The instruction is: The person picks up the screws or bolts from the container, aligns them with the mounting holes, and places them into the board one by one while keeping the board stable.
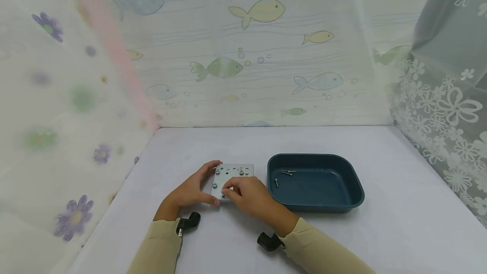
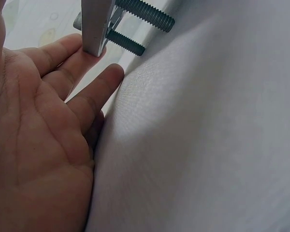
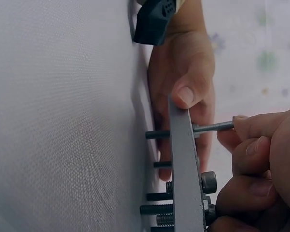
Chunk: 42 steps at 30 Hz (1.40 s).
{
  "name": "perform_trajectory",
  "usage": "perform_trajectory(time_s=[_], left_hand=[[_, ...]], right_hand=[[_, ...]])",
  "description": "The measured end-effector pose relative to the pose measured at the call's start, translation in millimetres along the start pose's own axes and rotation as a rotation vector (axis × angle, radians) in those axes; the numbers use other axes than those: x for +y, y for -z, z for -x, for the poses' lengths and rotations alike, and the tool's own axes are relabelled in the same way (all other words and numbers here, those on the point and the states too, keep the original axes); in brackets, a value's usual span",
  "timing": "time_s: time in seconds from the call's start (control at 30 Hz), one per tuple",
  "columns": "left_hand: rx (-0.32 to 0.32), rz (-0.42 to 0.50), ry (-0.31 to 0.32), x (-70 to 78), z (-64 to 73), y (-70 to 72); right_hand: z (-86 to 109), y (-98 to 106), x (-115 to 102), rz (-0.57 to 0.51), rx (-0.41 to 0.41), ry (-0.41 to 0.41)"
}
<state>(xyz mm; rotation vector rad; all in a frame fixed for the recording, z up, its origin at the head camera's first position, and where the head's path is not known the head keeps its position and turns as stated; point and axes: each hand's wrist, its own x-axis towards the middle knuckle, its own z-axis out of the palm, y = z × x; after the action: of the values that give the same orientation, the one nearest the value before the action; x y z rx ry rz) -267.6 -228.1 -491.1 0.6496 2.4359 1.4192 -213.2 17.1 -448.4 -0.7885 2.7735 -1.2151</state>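
A flat silver metal plate (image 1: 230, 172) with holes and several bolts through it lies left of the tray in the head view. My left hand (image 1: 192, 189) holds it at the left side, thumb at the near corner and fingers at the far edge. Over the plate's near part, my right hand (image 1: 249, 193) pinches a thin screw (image 3: 215, 127) by its head. In the right wrist view the screw stands out from the plate's top face, its lower end at a hole. Threaded shanks (image 2: 145, 14) stick out beneath the plate in the left wrist view.
A dark blue plastic tray (image 1: 319, 206) stands right of the plate, with several small screws (image 1: 288, 172) inside. White cloth covers the table (image 1: 384, 168). Printed curtains (image 1: 266, 88) hang at the back and sides. A black wrist device (image 1: 268, 242) sits at each sleeve.
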Motion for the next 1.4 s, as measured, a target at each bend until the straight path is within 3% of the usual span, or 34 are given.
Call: perform_trajectory(time_s=[0.7,1.4], left_hand=[[0.004,-0.006,0.044,3.8,1.7,0.1],[-0.003,-0.009,0.021,1.4,0.0,-0.3]], right_hand=[[0.3,-2.9,-2.4,0.054,-0.006,-0.04],[-0.3,-3.8,-3.7,0.053,0.004,-0.073]])
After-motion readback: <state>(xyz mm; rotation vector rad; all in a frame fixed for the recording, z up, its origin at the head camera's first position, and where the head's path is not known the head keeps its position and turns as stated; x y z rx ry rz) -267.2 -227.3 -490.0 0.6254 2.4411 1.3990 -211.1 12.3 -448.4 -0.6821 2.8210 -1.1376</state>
